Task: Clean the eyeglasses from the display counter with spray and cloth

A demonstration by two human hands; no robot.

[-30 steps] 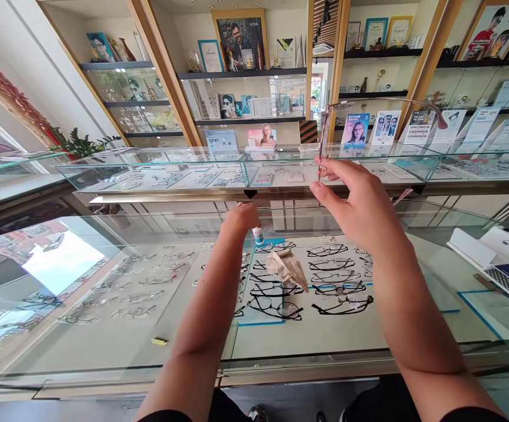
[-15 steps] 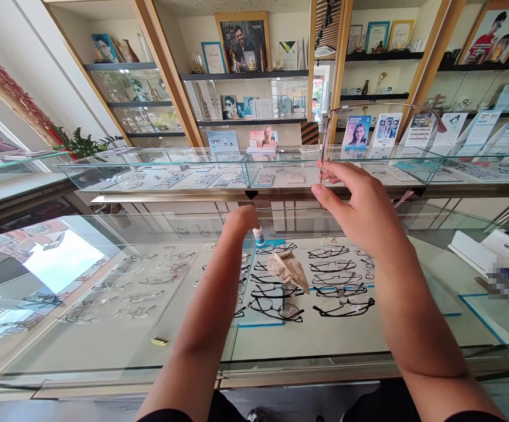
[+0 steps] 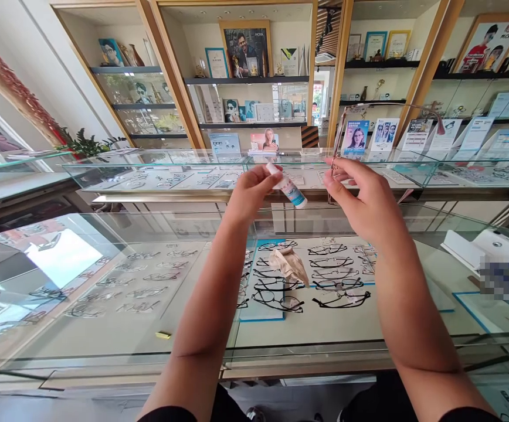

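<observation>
glass case holds eyeglasses; left hand pinches white bottle.

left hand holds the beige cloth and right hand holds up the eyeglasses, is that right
Not quite: the left hand holds a small white and blue bottle; the beige cloth lies on the glass counter, as the head view shows. The right hand does hold up the eyeglasses.

Beyond your glass counter's far edge, you face a glass display case, then wood-framed shelving beside a white wall. A bright reflection covers your counter's left end; grey floor shows below its front edge.
</observation>
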